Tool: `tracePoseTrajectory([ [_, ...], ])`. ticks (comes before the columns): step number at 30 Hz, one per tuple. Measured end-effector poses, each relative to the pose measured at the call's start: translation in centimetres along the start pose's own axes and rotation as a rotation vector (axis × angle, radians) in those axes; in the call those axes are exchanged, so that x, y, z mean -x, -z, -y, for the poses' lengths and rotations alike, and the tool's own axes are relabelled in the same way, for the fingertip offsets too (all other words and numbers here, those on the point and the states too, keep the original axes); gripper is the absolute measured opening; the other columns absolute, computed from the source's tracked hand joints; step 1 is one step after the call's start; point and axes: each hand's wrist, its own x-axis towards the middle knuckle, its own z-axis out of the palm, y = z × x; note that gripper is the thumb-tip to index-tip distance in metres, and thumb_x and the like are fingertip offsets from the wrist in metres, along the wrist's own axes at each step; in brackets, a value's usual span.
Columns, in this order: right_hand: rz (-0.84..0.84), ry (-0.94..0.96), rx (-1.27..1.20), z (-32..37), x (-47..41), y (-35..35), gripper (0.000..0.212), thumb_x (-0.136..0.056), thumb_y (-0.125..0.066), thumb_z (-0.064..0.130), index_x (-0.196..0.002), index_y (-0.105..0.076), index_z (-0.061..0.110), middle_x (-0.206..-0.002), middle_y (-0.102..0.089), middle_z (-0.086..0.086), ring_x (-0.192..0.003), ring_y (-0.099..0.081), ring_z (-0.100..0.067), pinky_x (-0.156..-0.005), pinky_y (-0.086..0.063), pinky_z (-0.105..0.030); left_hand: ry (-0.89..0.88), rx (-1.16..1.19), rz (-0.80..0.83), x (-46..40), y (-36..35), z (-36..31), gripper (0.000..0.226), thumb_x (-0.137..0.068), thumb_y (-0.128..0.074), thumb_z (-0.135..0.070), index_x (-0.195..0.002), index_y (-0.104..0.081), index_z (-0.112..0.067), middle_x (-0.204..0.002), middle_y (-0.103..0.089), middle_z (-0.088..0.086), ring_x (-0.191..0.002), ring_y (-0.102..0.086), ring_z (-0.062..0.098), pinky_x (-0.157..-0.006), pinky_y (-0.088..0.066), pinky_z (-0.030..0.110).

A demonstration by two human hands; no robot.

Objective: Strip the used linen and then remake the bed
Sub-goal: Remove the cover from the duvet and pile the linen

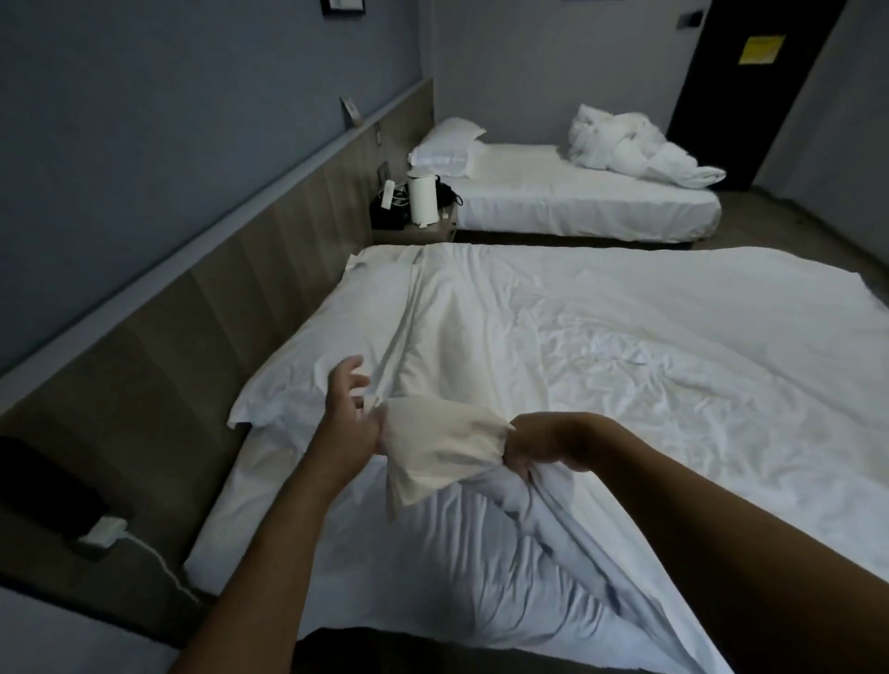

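My right hand clenched a bunched duvet corner, my left hand touched it just beside with loose fingers, and the pillow lay beyond.

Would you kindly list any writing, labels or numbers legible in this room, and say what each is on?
No text can be read.
Yellow notice on the dark door: lines of print, too blurred.
Framed sign on the wall, cut off by the frame edge: unreadable.
Small wall plate above the headboard panel: too small.
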Motion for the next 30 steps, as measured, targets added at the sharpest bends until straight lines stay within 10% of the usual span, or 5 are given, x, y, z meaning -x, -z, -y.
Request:
tracePoseTrajectory([
  [5,-0.209,0.078,-0.305,-1.3,1.3,0.9,0.005,-0.052,-0.049,0.005,-0.053,-0.046,0.01,-0.059,-0.042,-0.005,-0.056,-0.038,-0.017,-0.053,-0.028,-0.025,-0.04,-0.564,0.367,-1.4,-2.6,1.1,0.101,-0.08,-0.059,-0.054,-0.144,0.019,-0.042,-0.161,0.008,-0.004,-0.149,0.012,0.019,-0.12,0.003,0.047],
  [10,-0.281,0.147,-0.421,-1.5,3.0,2.0,0.012,-0.042,-0.043,0.008,-0.053,-0.04,0.01,-0.057,-0.039,-0.005,-0.053,-0.033,-0.019,-0.051,-0.024,-0.028,0.02,-0.182,0.325,-2.2,-5.5,-5.0,0.031,-0.1,-0.049,-0.043,-0.127,-0.049,-0.028,-0.128,-0.053,-0.009,-0.115,-0.052,0.01,-0.09,-0.037,0.019],
  [20,0.229,-0.313,-0.344,-5.7,3.0,-6.3,0.017,-0.065,-0.046,0.007,-0.076,-0.056,0.001,-0.076,-0.057,-0.018,-0.068,-0.057,-0.03,-0.078,-0.05,-0.031,0.6,-0.506,0.657,5.4,-4.0,4.0,0.07,-0.093,-0.052,-0.058,-0.146,-0.041,-0.015,-0.149,-0.039,0.008,-0.125,-0.043,0.024,-0.097,-0.032,0.03],
  [26,-0.196,-0.001,0.042,-6.0,0.2,-2.3,0.008,-0.078,-0.055,0.015,-0.084,-0.058,0.01,-0.078,-0.057,-0.004,-0.072,-0.052,-0.019,-0.064,-0.039,-0.029,0.564,0.039,0.387,0.8,-4.5,1.2,0.086,-0.073,-0.062,-0.072,-0.134,-0.056,-0.012,-0.127,-0.063,0.01,-0.112,-0.061,0.028,-0.104,-0.046,0.043],
  [30,-0.309,-0.025,0.135,-10.0,-0.5,-1.8,0.012,-0.084,-0.055,0.016,-0.095,-0.058,0.014,-0.085,-0.059,-0.002,-0.082,-0.057,-0.021,-0.072,-0.043,-0.03,0.399,0.25,0.182,-1.3,-5.7,-1.1,0.037,-0.099,-0.052,-0.043,-0.124,-0.058,-0.017,-0.11,-0.065,0.004,-0.103,-0.061,0.023,-0.102,-0.046,0.041],
])
